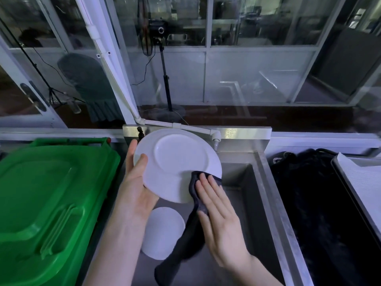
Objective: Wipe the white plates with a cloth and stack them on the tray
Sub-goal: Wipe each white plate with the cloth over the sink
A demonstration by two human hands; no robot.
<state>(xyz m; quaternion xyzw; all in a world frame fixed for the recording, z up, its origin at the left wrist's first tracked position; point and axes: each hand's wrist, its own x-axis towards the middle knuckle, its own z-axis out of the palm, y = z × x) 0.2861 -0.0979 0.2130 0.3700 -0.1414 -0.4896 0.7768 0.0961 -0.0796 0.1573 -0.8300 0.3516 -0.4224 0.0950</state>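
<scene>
Two white plates in view: the held plate (177, 159) is up over the sink (249, 182), tilted, underside toward you; the second plate (162, 232) lies flat in the basin right below it. Your left hand (136, 188) grips the held plate at its left edge, thumb over the near face, palm under the lower rim (fingers mostly hidden behind). Your right hand (218, 213) is flat, fingers straight and together, pressing the cloth (185, 244) onto the lower-right rim; the rest of the cloth hangs toward the basin.

Risks, my read: the hold is one-sided and the wiping pressure lands opposite it, so a hard push could lever the plate out and drop it onto the one below. The loose cloth tail could drag on the second plate. What looks like the tray (354, 182) sits well off to your right, past the sink wall, so mind that edge on the carry.
</scene>
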